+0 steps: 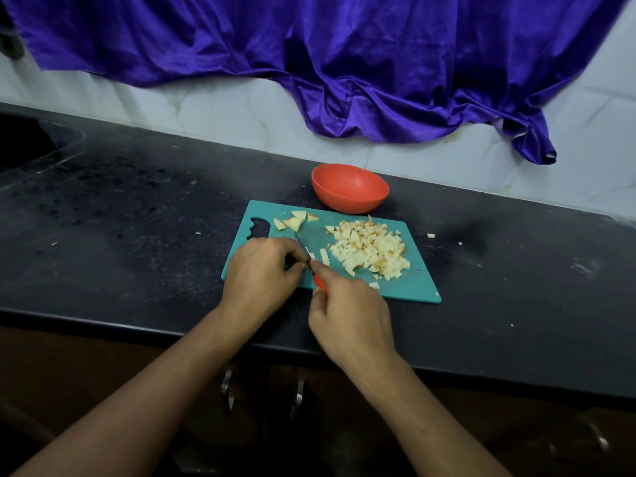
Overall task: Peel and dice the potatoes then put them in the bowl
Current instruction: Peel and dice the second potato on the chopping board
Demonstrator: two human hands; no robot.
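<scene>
A teal cutting board (409,285) lies on the black counter. A heap of diced potato (370,247) covers its right half. A few larger potato chunks (294,220) lie near its far left corner. My right hand (347,313) grips the orange handle of a small knife (303,247), blade pointing away over the board. My left hand (261,270) has its fingers curled over a potato piece at the blade; that piece is mostly hidden. A couple of cut strips (324,257) lie just right of the blade. An orange bowl (349,187) stands behind the board, with nothing visible inside.
The black counter (137,208) stretches left and right, with stray potato bits (431,235) right of the board. A white tiled wall with a hanging purple cloth (344,63) rises behind. Cabinet handles (297,399) show below the counter's front edge.
</scene>
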